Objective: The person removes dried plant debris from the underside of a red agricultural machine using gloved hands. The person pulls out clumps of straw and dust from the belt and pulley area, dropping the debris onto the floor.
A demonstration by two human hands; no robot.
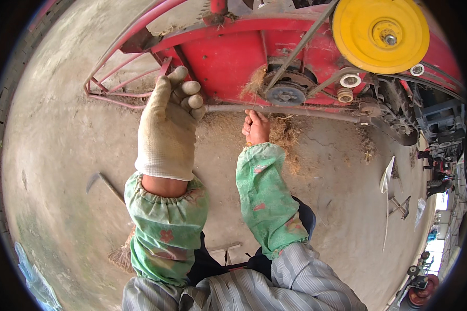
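My left hand (173, 116) wears a cream knitted glove and is raised near the left end of a red machine panel (229, 62). Its fingers are loosely bent with gaps between them, and I see nothing in it. Bare, my right hand (257, 126) pinches a thin strand (255, 102), possibly straw, just below the panel. The strand leads up to a clump of dry straw (253, 83) beside a dark belt pulley (285, 94). A belt (301, 44) runs from that pulley up toward a large yellow pulley (381, 35).
A long metal bar (295, 110) runs along the panel's lower edge. Loose straw (290, 134) litters the concrete floor (74, 144). A sickle (107, 184) and a broom (122, 252) lie on the left. Blue plastic sheeting (35, 276) is at lower left, other machinery (422, 287) at lower right.
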